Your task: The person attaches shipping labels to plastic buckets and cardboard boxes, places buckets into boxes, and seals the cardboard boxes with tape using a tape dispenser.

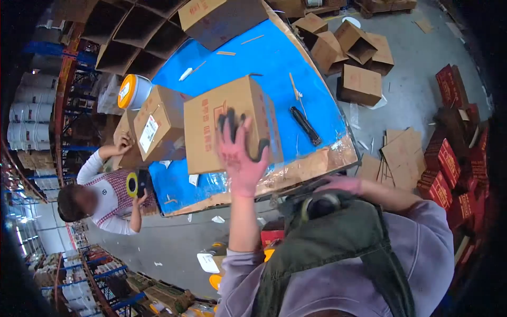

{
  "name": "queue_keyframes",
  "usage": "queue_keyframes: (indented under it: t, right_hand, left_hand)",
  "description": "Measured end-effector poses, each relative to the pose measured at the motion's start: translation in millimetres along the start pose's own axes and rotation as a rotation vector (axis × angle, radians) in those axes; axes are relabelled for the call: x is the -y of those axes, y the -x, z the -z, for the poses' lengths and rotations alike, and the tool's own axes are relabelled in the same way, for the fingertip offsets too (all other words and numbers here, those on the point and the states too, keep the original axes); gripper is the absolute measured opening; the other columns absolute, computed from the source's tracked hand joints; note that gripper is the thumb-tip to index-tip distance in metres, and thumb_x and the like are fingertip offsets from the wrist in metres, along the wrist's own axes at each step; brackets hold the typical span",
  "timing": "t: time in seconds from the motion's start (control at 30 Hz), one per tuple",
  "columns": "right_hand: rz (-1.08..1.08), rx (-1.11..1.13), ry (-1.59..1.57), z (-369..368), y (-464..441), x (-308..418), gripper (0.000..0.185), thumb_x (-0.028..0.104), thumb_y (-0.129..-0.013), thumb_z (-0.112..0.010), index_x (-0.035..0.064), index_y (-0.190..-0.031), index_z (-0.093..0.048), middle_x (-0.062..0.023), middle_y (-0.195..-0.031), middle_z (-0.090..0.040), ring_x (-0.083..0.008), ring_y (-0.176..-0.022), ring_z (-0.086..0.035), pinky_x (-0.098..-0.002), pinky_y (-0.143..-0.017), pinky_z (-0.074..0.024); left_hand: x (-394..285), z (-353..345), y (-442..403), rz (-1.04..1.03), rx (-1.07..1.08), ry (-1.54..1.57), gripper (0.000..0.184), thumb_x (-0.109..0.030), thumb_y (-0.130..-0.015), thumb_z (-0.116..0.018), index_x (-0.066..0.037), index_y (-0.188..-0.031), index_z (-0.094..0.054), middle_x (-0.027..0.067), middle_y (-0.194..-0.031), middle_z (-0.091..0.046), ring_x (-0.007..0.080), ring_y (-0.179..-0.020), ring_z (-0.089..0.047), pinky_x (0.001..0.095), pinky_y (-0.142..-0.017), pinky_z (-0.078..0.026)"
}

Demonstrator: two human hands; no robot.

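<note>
My left hand [240, 153], in a pink glove with dark fingertips, presses flat on a closed cardboard carton [203, 127] with red printing. Its fingers are spread and grip nothing. Low by the table's near edge, in front of my apron, my right hand [340, 184] is closed around a dark tape dispenser [319, 205], partly hidden and blurred. Left of my carton stands another carton [161, 124] with a white label. A co-worker's hand [124, 141] touches a box beside it, and their other hand holds a tape dispenser with a yellow-rimmed roll [132, 184].
The blue tabletop [269, 58] has cardboard-covered edges. On it lie a black wrapped object [305, 126], scraps and a white tub with orange lid [127, 91]. Open cartons [142, 26] stand at the far end. Boxes [362, 84] and red cartons [446, 156] lie on the right floor.
</note>
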State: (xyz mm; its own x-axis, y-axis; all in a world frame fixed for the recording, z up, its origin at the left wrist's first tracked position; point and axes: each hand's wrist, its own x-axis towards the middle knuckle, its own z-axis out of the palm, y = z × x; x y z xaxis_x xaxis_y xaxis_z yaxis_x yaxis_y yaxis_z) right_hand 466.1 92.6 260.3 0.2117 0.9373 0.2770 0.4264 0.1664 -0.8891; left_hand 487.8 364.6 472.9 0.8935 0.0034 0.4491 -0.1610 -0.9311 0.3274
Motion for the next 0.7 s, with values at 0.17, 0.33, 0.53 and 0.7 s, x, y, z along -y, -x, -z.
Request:
queue_keyframes:
  t: [0.17, 0.33, 0.53, 0.7]
  right_hand:
    - [-0.646, -0.298, -0.438, -26.7, -143.4, 46.0, 0.064, 0.046, -0.084, -0.069, 0.0061, -0.132, -0.055, -0.0174, -0.119, -0.064, -0.0255, -0.108, -0.061, -0.0358, -0.095, -0.0459]
    - [-0.345, 0.249, 0.292, 17.5, -158.2, 124.5, 0.070, 0.049, -0.073, -0.076, 0.0155, -0.132, -0.056, -0.0191, -0.117, -0.064, -0.0298, -0.109, -0.061, -0.0383, -0.095, -0.0474]
    - [-0.198, -0.269, -0.031, 69.3, -143.4, 232.8, 0.079, 0.027, -0.066, -0.086, 0.0050, -0.133, -0.053, -0.0163, -0.121, -0.063, -0.0275, -0.111, -0.063, -0.0368, -0.096, -0.0474]
    - [-0.392, -0.467, 0.585, 17.7, -187.2, 232.0, 0.079, 0.032, -0.063, -0.088, 0.0089, -0.131, -0.055, -0.0163, -0.122, -0.060, -0.0317, -0.116, -0.055, -0.0400, -0.096, -0.0423]
  left_hand:
    - [6.0, -6.8, 13.7, -0.010, 0.049, 0.031, 0.069, -0.025, -0.067, -0.074, -0.011, -0.131, -0.053, 0.0156, -0.141, -0.046, 0.0372, -0.133, -0.038, 0.0516, -0.113, -0.024]
    - [43.7, 36.5, 58.4, -0.217, 0.245, 0.272, 0.068, -0.019, -0.070, -0.077, -0.008, -0.131, -0.051, 0.0126, -0.142, -0.047, 0.0362, -0.133, -0.040, 0.0513, -0.115, -0.023]
    - [92.5, 95.2, 96.9, 0.383, 0.262, 1.240, 0.053, -0.039, -0.099, -0.043, 0.003, -0.130, -0.051, 0.0123, -0.126, -0.060, 0.0235, -0.122, -0.053, 0.0366, -0.105, -0.038]
    - [81.8, 92.2, 69.3, 0.540, 0.037, 1.631, 0.050, -0.039, -0.101, -0.048, 0.000, -0.132, -0.052, 0.0079, -0.116, -0.061, 0.0154, -0.105, -0.057, 0.0300, -0.095, -0.043]
